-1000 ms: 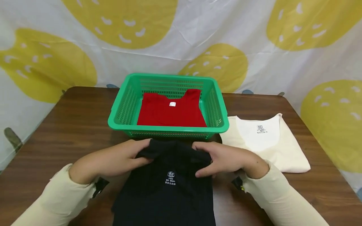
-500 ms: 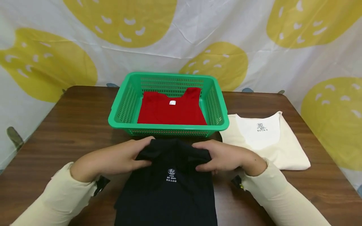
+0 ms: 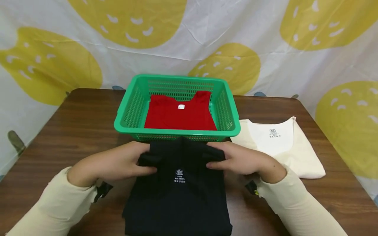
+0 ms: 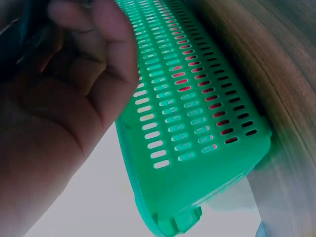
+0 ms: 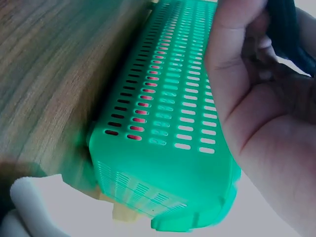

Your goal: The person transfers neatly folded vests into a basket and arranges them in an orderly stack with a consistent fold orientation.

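A folded black shirt with a white printed neck label lies in front of me, its upper end near the basket's front. My left hand grips its upper left corner, fingers curled under the cloth and thumb on top. On the other side my right hand holds the upper right corner in the same way. In the right wrist view a strip of dark cloth shows within the curled fingers. Just beyond the hands stands a green plastic basket, with a folded red shirt inside it.
A folded cream shirt lies on the brown wooden table to the right of the basket, close to my right hand. Behind the table hangs a white curtain with large yellow fruit prints.
The black shirt has shifted slightly forward toward the basket, with both hands still holding its upper corners. More of its lower end now shows. The basket and the other shirts stay put.
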Tool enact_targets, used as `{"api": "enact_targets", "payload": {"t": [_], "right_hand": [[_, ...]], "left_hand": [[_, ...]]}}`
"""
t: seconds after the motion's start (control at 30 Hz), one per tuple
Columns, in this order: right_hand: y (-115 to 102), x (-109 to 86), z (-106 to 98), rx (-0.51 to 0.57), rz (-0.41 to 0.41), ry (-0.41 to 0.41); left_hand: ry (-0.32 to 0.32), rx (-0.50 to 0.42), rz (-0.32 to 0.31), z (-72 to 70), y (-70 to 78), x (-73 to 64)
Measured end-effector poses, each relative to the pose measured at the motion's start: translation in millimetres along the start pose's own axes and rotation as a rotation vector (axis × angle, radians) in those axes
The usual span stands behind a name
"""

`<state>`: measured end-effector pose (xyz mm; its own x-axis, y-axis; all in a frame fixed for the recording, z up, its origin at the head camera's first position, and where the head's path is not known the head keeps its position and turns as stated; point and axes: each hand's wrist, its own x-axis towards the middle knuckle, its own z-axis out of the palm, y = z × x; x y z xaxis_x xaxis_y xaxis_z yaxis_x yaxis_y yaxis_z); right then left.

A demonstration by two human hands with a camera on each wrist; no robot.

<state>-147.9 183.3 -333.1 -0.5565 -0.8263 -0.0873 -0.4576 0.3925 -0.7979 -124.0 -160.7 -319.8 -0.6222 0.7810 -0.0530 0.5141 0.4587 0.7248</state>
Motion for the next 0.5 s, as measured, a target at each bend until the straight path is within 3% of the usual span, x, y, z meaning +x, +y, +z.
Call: {"api": "enact_targets", "payload": {"t": [0.5], "right_hand": [[-7.4,-2.5,-3.6,0.134,-0.030,0.182]], "left_hand": [[0.218,-0.151,0.005,-2.0,7.0,-3.8]]}}
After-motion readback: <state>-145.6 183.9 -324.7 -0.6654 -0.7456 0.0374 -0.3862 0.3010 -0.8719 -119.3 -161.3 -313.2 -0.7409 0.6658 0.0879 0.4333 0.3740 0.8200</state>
